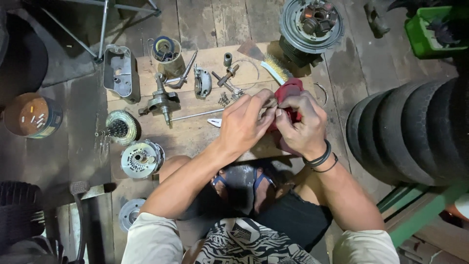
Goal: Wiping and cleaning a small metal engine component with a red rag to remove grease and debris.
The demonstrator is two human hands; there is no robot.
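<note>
Pale sleeves, black wristbands (320,159), blue sandals (261,181)

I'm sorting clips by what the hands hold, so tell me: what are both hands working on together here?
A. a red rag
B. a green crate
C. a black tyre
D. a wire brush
A: the left hand and right hand meet around a red rag, fingers pinching it above the wooden board.

Crankshaft (161,101), wire brush (276,68), tyres (410,132), green crate (430,30), clutch drum (141,158) on wooden board (195,134).
</note>
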